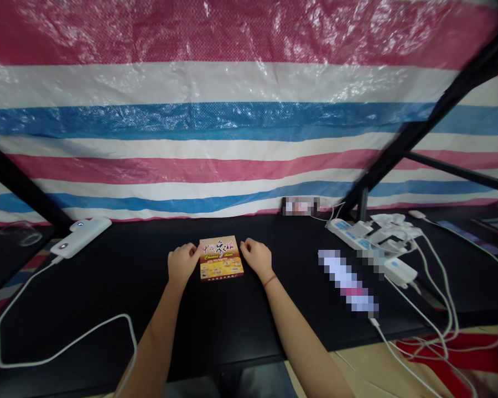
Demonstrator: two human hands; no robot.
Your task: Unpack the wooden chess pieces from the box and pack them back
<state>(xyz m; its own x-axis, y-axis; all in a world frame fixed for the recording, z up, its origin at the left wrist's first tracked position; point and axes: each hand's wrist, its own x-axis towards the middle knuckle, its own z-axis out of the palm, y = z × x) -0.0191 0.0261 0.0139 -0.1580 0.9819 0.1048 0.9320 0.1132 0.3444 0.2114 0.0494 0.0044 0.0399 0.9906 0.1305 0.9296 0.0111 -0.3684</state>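
A Chinese chess box (221, 260), with a cream, red and yellow cover, lies flat on the black table (228, 309) between my two hands. My left hand (183, 262) rests at the box's left side, its fingers curled in and the thumb side against or very close to the edge. On the opposite side, my right hand (257, 256) is also curled, with its thumb side by the upper right edge. Neither hand is wrapped round the box. A thin reddish band (269, 280) circles my right wrist.
White power strips (357, 237) with plugs and tangled cables sit at the right, beside a blurred-out phone-like device (348, 281). Another blurred device (301, 206) leans at the back. A white device (81, 237) trails a cable at left. Striped sheeting (216, 121) hangs behind, with black frame bars.
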